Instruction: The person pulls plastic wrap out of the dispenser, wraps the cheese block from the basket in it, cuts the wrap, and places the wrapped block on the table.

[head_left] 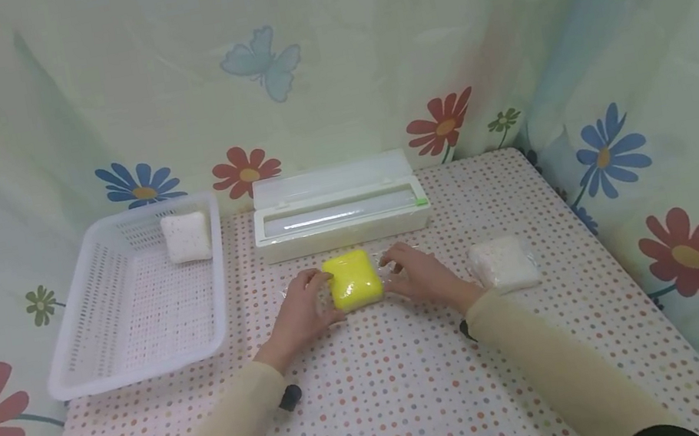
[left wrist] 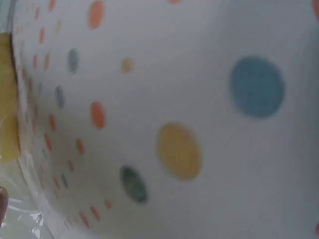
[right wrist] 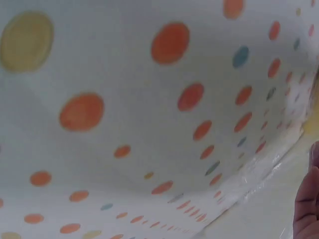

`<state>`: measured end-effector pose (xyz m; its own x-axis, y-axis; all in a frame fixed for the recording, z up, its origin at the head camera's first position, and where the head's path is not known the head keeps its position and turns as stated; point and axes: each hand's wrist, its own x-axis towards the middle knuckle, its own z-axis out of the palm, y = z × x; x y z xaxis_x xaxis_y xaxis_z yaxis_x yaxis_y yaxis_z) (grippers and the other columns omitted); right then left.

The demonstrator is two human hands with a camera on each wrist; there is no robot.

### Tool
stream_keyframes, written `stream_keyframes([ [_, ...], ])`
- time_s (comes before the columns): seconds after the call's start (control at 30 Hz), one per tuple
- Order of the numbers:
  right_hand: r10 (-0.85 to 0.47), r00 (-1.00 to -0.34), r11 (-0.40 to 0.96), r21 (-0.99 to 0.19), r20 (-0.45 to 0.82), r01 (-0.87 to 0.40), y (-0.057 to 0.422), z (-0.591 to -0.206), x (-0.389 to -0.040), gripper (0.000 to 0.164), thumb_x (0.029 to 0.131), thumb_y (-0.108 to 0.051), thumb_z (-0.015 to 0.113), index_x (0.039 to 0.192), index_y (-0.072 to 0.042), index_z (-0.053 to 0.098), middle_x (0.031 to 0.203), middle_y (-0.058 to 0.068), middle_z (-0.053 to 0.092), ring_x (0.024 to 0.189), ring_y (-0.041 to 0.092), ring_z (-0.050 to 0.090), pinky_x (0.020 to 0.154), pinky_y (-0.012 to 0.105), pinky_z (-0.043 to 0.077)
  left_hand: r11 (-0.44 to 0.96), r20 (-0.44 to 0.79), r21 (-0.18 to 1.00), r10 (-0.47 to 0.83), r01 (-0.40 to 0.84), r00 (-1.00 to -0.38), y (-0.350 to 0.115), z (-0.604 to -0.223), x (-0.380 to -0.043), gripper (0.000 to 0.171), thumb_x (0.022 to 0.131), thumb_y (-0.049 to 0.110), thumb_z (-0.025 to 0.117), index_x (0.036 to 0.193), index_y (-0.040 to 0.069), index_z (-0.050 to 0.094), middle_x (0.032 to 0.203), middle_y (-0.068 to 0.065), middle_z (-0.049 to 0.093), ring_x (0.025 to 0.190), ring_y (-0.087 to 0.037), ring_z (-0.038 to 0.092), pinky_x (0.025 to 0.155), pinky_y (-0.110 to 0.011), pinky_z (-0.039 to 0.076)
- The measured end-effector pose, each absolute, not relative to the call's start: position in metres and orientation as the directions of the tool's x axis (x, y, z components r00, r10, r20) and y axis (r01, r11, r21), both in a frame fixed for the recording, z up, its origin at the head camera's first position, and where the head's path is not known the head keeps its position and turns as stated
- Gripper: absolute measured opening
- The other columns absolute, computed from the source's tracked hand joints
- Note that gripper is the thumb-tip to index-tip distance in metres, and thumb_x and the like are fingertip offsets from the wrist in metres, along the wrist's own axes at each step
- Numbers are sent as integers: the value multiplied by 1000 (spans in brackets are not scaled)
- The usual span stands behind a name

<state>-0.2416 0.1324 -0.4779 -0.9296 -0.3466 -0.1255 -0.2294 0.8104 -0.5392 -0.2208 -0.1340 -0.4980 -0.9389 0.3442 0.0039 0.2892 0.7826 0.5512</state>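
Glossy yellow rounded-square block (head_left: 354,281) on dotted whitish tabletop (head_left: 381,399), clear crinkly film (left wrist: 24,213) about it. Left hand (head_left: 302,304) at its left edge, right hand (head_left: 421,275) just right; fingers bent, thumbs apart; cannot tell whether either pinches film. Behind: white oblong lidded box (head_left: 346,237).

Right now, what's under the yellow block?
Clear plastic shows beside the yellow block, over the spotted tablecloth. Right underneath, the block covers everything, so I can't tell.
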Motion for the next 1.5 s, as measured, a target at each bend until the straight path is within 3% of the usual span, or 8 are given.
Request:
stream_keyframes([
  [0.17, -384, -904, 827, -505, -186, -247, 122, -482, -237, 59, 87, -28, 81, 138, -16, 53, 141, 5, 56, 117, 25, 63, 99, 44, 56, 795, -32, 536, 354, 283, -935, -126, -504, -218, 77, 77, 25, 90, 143, 15, 52, 152, -9, 46, 146, -30, 42, 122, -46, 37],
  [0.57, -342, -920, 850, -480, -192, -215, 109, -488, -233, 71, 86, -22, 81, 146, -14, 45, 144, 8, 57, 120, 25, 63, 104, 44, 54, 798, -12, 534, 335, 277, -942, -121, -504, -216, 58, 86, 21, 82, 137, 15, 56, 143, -7, 52, 135, -26, 54, 116, -43, 45],
  [0.9, -329, -923, 848, -493, -200, -195, 110, -487, -222, 63, 89, -25, 78, 144, -15, 50, 145, 6, 58, 120, 24, 63, 104, 45, 54, 764, 31, 546, 393, 345, -919, -124, -505, -209, 49, 88, 20, 80, 132, 12, 59, 135, -6, 56, 126, -25, 59, 111, -39, 50],
  [1.5, -493, -870, 777, -443, 12, -447, 119, -491, -199, 50, 86, -24, 81, 130, -11, 59, 124, 6, 69, 103, 18, 68, 92, 36, 59, 710, 88, 548, 476, 442, -875, -134, -499, -195, 45, 87, 17, 80, 128, 13, 63, 133, -5, 59, 127, -24, 59, 111, -38, 50],
])
